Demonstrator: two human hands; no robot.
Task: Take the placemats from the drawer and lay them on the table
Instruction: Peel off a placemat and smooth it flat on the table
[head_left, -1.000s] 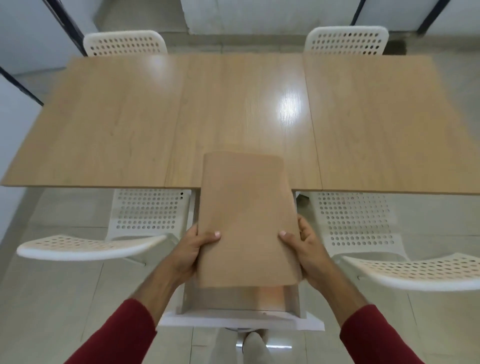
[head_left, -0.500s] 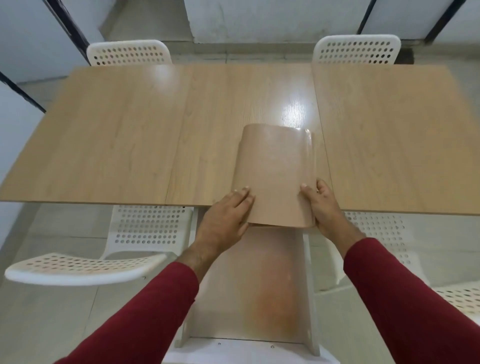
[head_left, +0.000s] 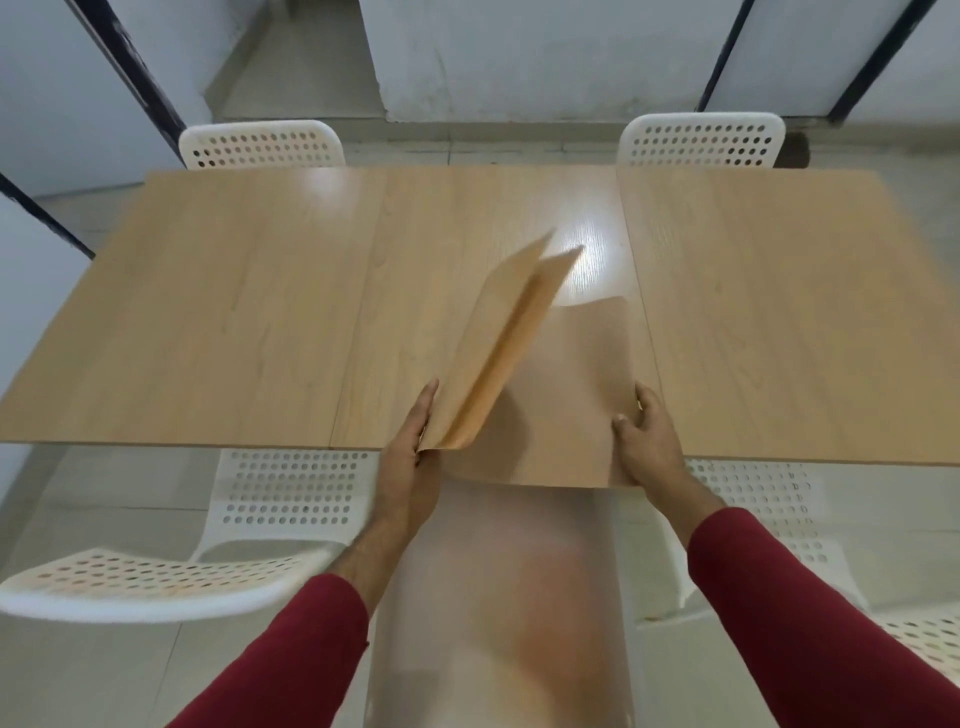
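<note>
Table (head_left: 260, 312): wide, bare wood. Drawer (head_left: 498, 597) open below near edge. Mats (head_left: 566, 405) lie at near-centre edge, overhanging a bit. Left hand (head_left: 410, 467) pinches lifted top mats' corner; right hand (head_left: 647, 447) grips lower mat's side. Peel slow w/ left, keep right firm so bottom mat doesn't slide off.

Tan placemats (head_left: 566, 395) lie at the table's (head_left: 234, 322) near edge, overhanging it; upper sheets (head_left: 498, 353) tilted up leftward, blurred.
</note>
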